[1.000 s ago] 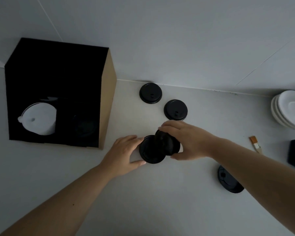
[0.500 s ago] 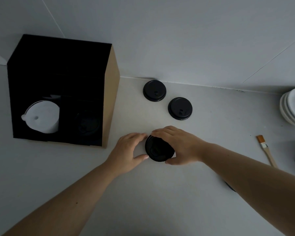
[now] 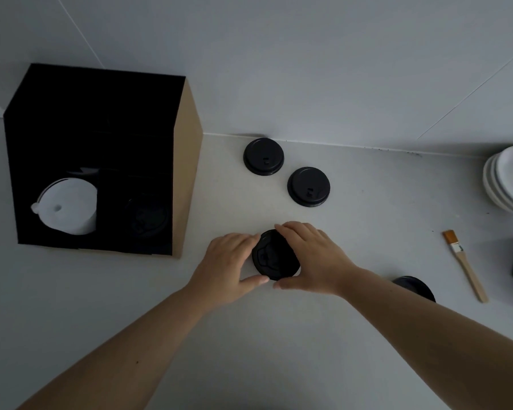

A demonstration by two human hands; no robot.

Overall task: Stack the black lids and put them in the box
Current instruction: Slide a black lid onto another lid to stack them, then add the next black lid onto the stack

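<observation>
Black lid stack | round, sip-hole tab | left hand, right hand fingers clasp rim

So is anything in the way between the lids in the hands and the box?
Nothing visible. The stacked lids sit between the left hand and right hand, and the counter from there to the box is bare. The box's open front faces the camera.

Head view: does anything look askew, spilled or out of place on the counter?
Nothing spilled or damaged. One black lid lies apart from the others, half hidden behind the right forearm. A paintbrush lies on the counter, unrelated to the lids. Both hands cup the lid stack.
</observation>
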